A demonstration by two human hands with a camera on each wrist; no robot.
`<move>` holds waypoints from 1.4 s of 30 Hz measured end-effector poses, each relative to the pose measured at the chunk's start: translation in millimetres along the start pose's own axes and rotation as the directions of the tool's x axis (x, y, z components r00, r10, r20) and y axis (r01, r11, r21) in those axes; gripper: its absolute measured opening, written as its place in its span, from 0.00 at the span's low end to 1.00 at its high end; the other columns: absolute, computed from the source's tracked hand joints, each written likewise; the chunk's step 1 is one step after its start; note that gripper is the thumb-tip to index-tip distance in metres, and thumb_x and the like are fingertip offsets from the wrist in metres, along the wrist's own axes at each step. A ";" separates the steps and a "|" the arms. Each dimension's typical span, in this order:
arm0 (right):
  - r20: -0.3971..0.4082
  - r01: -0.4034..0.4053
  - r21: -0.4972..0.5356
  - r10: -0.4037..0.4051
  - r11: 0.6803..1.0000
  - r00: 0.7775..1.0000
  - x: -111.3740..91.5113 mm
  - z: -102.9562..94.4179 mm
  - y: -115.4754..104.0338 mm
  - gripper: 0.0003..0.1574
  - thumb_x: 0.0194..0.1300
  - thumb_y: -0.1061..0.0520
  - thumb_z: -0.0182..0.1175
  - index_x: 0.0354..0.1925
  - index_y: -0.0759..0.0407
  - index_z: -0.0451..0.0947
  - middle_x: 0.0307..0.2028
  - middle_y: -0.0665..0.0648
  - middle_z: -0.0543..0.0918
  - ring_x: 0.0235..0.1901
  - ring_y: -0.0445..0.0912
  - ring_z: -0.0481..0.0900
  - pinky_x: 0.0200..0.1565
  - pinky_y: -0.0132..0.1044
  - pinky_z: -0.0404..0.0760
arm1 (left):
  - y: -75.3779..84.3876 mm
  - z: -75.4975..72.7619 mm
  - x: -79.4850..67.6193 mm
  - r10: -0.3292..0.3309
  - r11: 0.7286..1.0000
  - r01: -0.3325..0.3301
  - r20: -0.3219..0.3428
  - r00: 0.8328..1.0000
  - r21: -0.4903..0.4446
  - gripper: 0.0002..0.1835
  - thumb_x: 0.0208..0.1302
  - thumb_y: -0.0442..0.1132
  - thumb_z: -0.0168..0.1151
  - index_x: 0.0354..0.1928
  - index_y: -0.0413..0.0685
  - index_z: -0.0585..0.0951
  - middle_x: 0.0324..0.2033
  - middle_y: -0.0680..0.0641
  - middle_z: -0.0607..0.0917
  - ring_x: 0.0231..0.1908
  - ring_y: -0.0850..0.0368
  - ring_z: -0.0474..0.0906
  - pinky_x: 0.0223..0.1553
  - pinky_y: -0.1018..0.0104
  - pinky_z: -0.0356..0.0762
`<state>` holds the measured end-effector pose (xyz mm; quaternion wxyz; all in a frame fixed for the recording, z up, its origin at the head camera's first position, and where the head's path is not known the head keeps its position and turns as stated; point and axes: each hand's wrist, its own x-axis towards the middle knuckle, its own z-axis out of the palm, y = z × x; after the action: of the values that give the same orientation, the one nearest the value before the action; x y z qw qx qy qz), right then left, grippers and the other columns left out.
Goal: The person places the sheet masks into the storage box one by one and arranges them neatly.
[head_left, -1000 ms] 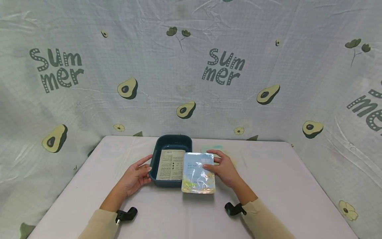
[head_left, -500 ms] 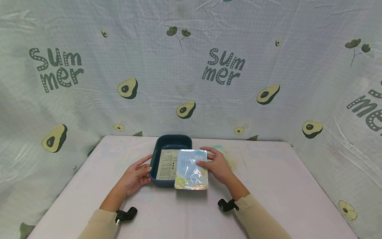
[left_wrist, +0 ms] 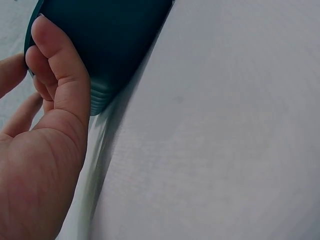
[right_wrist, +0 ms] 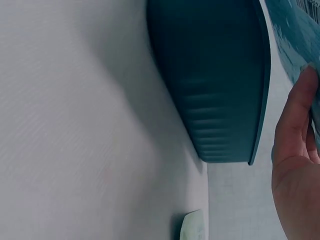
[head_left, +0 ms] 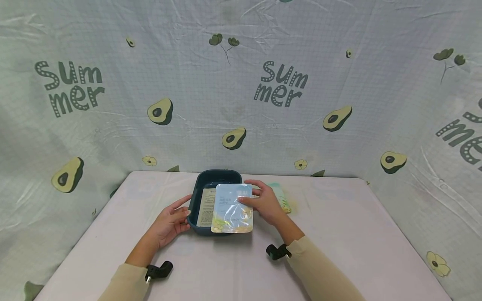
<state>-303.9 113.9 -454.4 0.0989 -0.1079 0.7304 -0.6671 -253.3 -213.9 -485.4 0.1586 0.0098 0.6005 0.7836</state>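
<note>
A dark blue rectangular plastic bin (head_left: 222,175) stands on the table, with a beige packet (head_left: 206,209) covered in print lying inside. At the bin's left side, my left hand (head_left: 170,223) holds its rim; in the left wrist view the thumb lies against the bin's outer wall (left_wrist: 115,45). My right hand (head_left: 265,205) pinches a flat, shiny light-blue packet (head_left: 230,211) by its right edge, thumb on the front face. This packet is held above the right part of the bin and hides some of the beige one. The right wrist view shows only its edge (right_wrist: 287,37).
A pale green packet (head_left: 278,194) lies on the table behind my right hand, partly hidden by it. The table has a pale pink cloth (head_left: 241,271). A printed curtain (head_left: 188,83) hangs at the back and sides.
My right hand has carried the light-blue packet left and slightly away from me, further over the bin. More of the green packet shows. The left hand and bin have stayed in place.
</note>
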 end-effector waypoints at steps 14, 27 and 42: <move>-0.011 -0.020 -0.027 0.020 0.999 1.000 22.1 15.7 -12.9 0.42 0.60 0.58 0.75 0.70 0.51 0.70 0.56 0.60 0.87 0.43 0.48 0.89 0.43 0.43 0.89 | 0.4 0.1 -1.8 0.004 1.000 -0.004 0.003 1.000 -0.002 0.37 0.77 0.33 0.54 0.82 0.53 0.53 0.41 0.53 0.79 0.31 0.62 0.80 0.38 0.69 0.84; -0.005 -0.010 -0.031 0.010 0.999 1.000 39.3 25.7 -17.6 0.38 0.60 0.58 0.75 0.67 0.48 0.74 0.54 0.58 0.88 0.39 0.46 0.88 0.40 0.41 0.89 | 0.2 -0.6 -3.2 0.021 1.000 -0.020 0.006 1.000 -0.013 0.38 0.76 0.32 0.55 0.82 0.50 0.52 0.39 0.53 0.78 0.30 0.63 0.80 0.37 0.69 0.85; 0.030 0.063 -0.186 -0.058 0.981 0.998 44.7 37.9 -19.0 0.36 0.61 0.60 0.74 0.66 0.56 0.75 0.39 0.60 0.90 0.30 0.45 0.87 0.32 0.41 0.88 | 0.2 -0.7 -2.4 0.003 1.000 -0.002 0.014 1.000 -0.026 0.38 0.76 0.32 0.55 0.82 0.52 0.53 0.40 0.53 0.79 0.31 0.63 0.80 0.37 0.69 0.84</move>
<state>-335.2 63.2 -438.9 0.0771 -0.1471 0.7848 -0.5971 -251.2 -215.2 -485.1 0.1619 0.0140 0.5891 0.7915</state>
